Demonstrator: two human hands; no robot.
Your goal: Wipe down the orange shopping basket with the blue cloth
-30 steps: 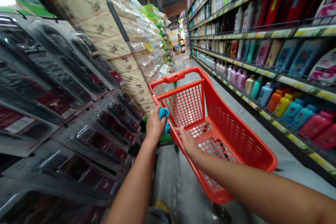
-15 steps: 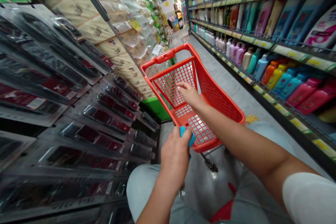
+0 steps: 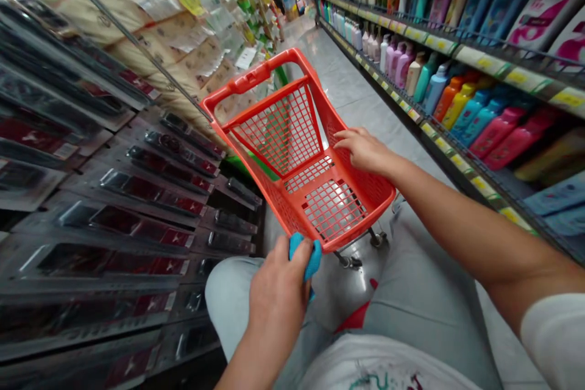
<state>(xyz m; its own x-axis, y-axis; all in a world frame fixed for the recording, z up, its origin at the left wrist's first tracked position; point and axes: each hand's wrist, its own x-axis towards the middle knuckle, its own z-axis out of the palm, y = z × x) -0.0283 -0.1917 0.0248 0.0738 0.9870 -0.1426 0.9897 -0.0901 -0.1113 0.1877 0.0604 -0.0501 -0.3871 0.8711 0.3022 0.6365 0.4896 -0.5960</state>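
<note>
A red plastic shopping cart [image 3: 273, 201] stands in front of my knees, its basket made of open grid. My left hand [image 3: 281, 280] is closed around a blue cloth [image 3: 305, 256] at the cart's near left corner; whether it also grips the rim I cannot tell. Over the right side of the basket, my right hand [image 3: 363, 149] hovers with fingers loosely stretched and nothing in them. The cart's handle [image 3: 249, 80] is at the far end, away from me.
Shelves of colourful bottles [image 3: 475, 113] line the right side of the aisle. On the left hang packaged items [image 3: 137, 189] on a rack, with stacked wrapped packs [image 3: 150, 30] beyond. The grey tiled floor [image 3: 361, 94] runs ahead between them.
My right hand has moved right across the basket, from its middle toward the right wall. The cart appears shifted left in view as the camera turned. My left hand keeps its hold on the cloth.
</note>
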